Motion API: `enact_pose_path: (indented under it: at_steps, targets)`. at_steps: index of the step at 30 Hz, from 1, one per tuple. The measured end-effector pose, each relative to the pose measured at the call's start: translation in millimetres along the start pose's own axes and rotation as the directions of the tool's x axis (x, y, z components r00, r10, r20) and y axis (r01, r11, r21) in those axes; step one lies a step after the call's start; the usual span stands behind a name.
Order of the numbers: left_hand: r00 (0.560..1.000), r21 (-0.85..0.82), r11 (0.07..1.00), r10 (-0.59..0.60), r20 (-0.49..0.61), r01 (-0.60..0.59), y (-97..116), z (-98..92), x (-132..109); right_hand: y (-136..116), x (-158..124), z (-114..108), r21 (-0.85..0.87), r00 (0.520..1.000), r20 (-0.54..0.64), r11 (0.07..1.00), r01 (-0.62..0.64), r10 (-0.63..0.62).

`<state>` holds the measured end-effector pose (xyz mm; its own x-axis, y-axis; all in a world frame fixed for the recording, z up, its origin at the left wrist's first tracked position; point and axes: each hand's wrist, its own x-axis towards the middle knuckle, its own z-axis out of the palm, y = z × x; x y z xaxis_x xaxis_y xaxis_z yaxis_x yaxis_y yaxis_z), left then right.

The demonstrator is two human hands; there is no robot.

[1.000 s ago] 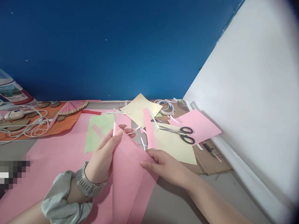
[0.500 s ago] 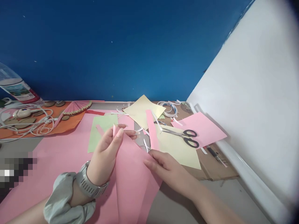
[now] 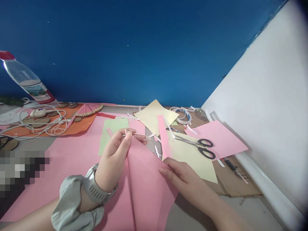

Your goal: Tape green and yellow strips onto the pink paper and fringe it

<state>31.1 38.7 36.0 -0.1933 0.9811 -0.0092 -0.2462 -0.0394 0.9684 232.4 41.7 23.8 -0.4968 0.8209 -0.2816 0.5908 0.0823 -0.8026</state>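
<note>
A large sheet of pink paper (image 3: 149, 183) is folded or curled over in front of me, its upper corner raised. My left hand (image 3: 117, 150) pinches that corner between thumb and fingers. Lower on the right edge, my right hand (image 3: 180, 175) grips the same sheet with the thumb on top; its fingertips behind the paper are hidden. Just beyond my right hand lies a narrow pink paper strip (image 3: 164, 136). Scissors with black handles (image 3: 204, 148) rest on pale yellow paper (image 3: 192, 160), apart from both hands.
Beyond the hands lie a yellow square (image 3: 156, 112), green paper (image 3: 104, 138), rolls of tape (image 3: 184, 115) and a pink sheet (image 3: 223, 139). A craft knife (image 3: 232, 168) is on cardboard at right. At left are a folded pink fan (image 3: 90, 109), white cable (image 3: 57, 126) and a bottle (image 3: 33, 85).
The view has swung slightly left, so the scene sits further right and more of the bottle shows. Both hands keep their hold on the pink paper.
</note>
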Motion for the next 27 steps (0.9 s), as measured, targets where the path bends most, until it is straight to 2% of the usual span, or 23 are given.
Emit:
enact_pose_path:
  at_steps: [6, 13, 16, 21, 23, 27]
  targets:
    - [1.000, -0.040, 0.999, -0.015, 0.015, 0.016, -3, -2.7, 2, -3, -1, -7, -0.014, 0.998, 0.052, 1.000, -0.028, 0.028]
    - [0.999, -0.067, 0.997, -0.030, 0.016, 0.031, 0, -4.0, 5, 11, 1, 0, -0.004, 0.998, -0.056, 1.000, -0.002, 0.001]
    - [0.998, -0.089, 0.994, -0.056, 0.010, 0.056, -3, -9.0, 11, 10, 1, -1, 0.017, 0.993, -0.113, 0.999, -0.030, 0.031]
    - [0.991, -0.161, 0.978, -0.134, -0.013, 0.130, -10, -13.4, 17, 1, 0, -3, 0.023, 0.990, -0.138, 0.999, -0.031, 0.033]
    - [0.977, -0.143, 0.967, -0.208, 0.048, 0.213, -10, -13.5, 14, -2, 0, -3, 0.009, 0.988, -0.150, 1.000, -0.026, 0.027]
    - [0.915, 0.007, 0.939, -0.337, 0.222, 0.344, -7, -14.7, 8, -8, -1, -3, -0.022, 0.986, -0.166, 0.999, -0.033, 0.029]
